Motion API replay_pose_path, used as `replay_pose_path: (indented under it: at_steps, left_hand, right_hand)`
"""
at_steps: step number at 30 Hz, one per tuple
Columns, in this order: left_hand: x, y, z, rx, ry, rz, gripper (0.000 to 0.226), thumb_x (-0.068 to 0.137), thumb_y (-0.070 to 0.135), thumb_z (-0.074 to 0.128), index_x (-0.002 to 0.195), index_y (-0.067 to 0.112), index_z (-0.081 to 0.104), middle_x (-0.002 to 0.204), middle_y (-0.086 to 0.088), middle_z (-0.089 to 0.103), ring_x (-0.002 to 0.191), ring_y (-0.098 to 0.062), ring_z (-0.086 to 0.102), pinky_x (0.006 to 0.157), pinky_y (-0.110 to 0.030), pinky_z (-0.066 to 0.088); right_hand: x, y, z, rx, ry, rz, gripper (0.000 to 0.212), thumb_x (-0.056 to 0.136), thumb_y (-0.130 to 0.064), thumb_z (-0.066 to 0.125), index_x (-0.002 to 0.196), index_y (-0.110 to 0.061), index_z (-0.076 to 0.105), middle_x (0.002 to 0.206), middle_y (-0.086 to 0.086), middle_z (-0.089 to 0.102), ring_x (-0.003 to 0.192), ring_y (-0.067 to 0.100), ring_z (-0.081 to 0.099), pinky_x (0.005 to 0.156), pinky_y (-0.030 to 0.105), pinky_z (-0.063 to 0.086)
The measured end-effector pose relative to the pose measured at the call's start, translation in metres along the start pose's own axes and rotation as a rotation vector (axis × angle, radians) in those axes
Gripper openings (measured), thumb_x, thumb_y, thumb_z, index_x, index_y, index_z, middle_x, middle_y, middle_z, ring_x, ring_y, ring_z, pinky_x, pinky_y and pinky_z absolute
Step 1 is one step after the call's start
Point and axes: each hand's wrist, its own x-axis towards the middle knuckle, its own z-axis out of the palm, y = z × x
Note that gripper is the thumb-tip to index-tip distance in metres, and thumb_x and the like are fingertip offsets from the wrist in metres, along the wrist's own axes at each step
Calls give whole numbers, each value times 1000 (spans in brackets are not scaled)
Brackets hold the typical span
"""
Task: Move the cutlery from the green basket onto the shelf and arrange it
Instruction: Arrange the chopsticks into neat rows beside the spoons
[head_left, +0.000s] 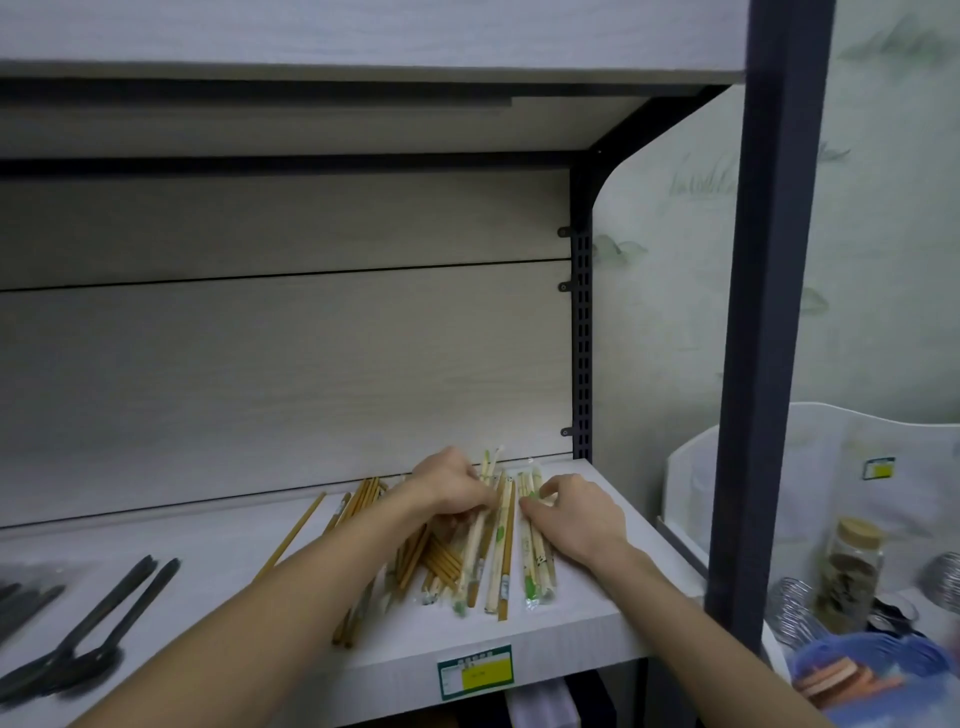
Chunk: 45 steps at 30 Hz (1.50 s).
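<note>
Showing 2 bare hands at work on a heap of chopsticks (467, 551) that lies on the pale wood-grain shelf (587, 618), towards its right end. Long axes run mostly from the front edge towards the back panel, with the browner sticks fanned slightly to the left. The heap mixes bare brown bamboo sticks with paler pairs sealed in clear sleeves bearing green print; 1 loose brown stick (291, 538) lies apart at the left, angled the same way.

The left hand (452, 486) is curled over the rear of the heap, its fingers pinching 1 or more wrapped pairs whose tips stick up past the knuckles. The right hand (576, 519) rests on the right-hand wrapped pairs, thumb and forefinger bent and nipping the sleeves near their far ends.

At the left of the shelf lie dark, matte spoons (98, 639), handles pointing back and right, bowls towards the front edge. A green and yellow price label (475, 671) is fixed to the shelf's front face.

Beyond the dark metal upright (763, 364), at lower right, stands a clear glass jar (852, 571) with a cork lid and brownish contents, beside coiled wire whisks (789, 608). A blue basket (872, 670), blurred, holds flat round orange-brown items.
</note>
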Motion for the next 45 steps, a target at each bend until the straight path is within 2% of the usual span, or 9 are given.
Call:
replay_pose_path:
  at_steps: [3, 7, 13, 17, 21, 27, 39, 42, 45]
  left_hand:
    - [-2, 14, 8, -151, -99, 7, 22, 87, 25, 76, 88, 3, 77, 60, -3, 69, 54, -18, 60, 50, -24, 48]
    - [1, 20, 16, -185, -108, 40, 22, 94, 22, 69, 90, 2, 76, 65, -6, 73, 52, -16, 63, 49, -25, 50]
    - [7, 0, 9, -21, 82, 87, 14, 92, 25, 67, 92, 16, 79, 79, 1, 77, 67, -14, 71, 63, -29, 58]
    - [3, -12, 6, 191, 6, 74, 26, 85, 45, 72, 100, 24, 77, 95, 5, 73, 81, -12, 68, 68, -29, 53]
    - [1, -14, 5, 238, 22, 77, 33, 83, 50, 72, 98, 22, 77, 91, 5, 73, 77, -11, 67, 61, -27, 48]
    - [1, -14, 0, 199, -53, 63, 31, 88, 41, 73, 104, 15, 75, 86, -3, 78, 71, -17, 74, 77, -37, 64]
    - [5, -15, 1, 118, -99, 68, 28, 91, 35, 73, 112, 17, 71, 78, 1, 73, 65, -16, 73, 60, -26, 58]
    - [6, -18, 2, 176, -53, 107, 29, 92, 42, 70, 112, 20, 74, 93, 1, 76, 69, -14, 72, 70, -29, 60]
    - [9, -20, 3, 246, -25, 154, 29, 98, 38, 60, 117, 22, 76, 111, -1, 76, 89, -17, 73, 84, -34, 59]
  right_hand:
    - [0, 5, -1, 159, -9, 47, 32, 92, -47, 49, 106, -29, 71, 97, 0, 73, 95, 24, 66, 78, 30, 50]
    - [4, 12, -2, 309, -8, 53, 33, 85, -53, 45, 82, -31, 68, 82, -4, 73, 85, 20, 67, 85, 39, 55]
    - [1, 4, -4, 155, -24, 1, 64, 74, -76, 59, 117, -29, 67, 102, -9, 71, 96, 16, 66, 78, 31, 52]
    - [0, -7, -2, -42, -33, -31, 89, 63, -86, 58, 131, -29, 59, 120, -5, 63, 103, 16, 64, 80, 32, 52]
    - [6, -14, -1, -75, -85, -54, 77, 65, -76, 62, 128, -30, 61, 122, -5, 60, 104, 17, 63, 85, 33, 52]
    - [10, -12, 2, -41, -89, -51, 63, 77, -60, 62, 132, -29, 61, 130, -6, 59, 111, 18, 62, 94, 33, 51]
    - [7, -6, 5, -27, -45, -81, 59, 78, -62, 63, 130, -33, 62, 130, -9, 59, 114, 16, 61, 90, 31, 49]
    - [7, -6, 5, -29, -47, -82, 59, 79, -63, 63, 130, -34, 62, 130, -9, 59, 114, 16, 61, 91, 31, 50]
    - [6, -6, 4, -29, -55, -84, 57, 81, -60, 64, 131, -34, 62, 131, -9, 59, 115, 16, 61, 92, 31, 49]
